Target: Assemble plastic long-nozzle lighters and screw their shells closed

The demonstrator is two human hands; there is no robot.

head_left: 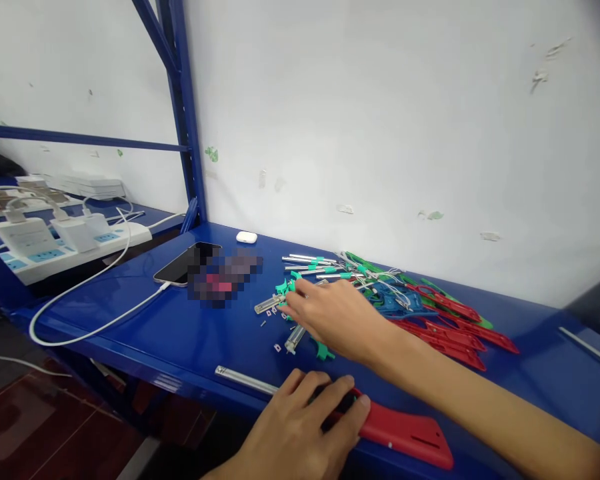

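Note:
My left hand (300, 427) rests over a long-nosed lighter (405, 430) at the table's front edge, its fingers curled round the red handle. The lighter's metal tube (245, 380) sticks out to the left. Farther back, my right hand (337, 310) is bent down among small parts with its fingertips together; whatever lies between them is hidden. Around those fingers are clear plastic fuel tanks (294, 339), green trigger pieces (323, 351) and tiny pale clips (277, 347). Several metal tubes with green ends (310, 269) lie just behind.
Red handle shells (450, 333), blue shells (395, 300) and green shells pile up at the right by the wall. A phone (183, 267) with a charging cable (105, 330) and a white earbud case (247, 237) lie left. A power strip (130, 237) holds several chargers.

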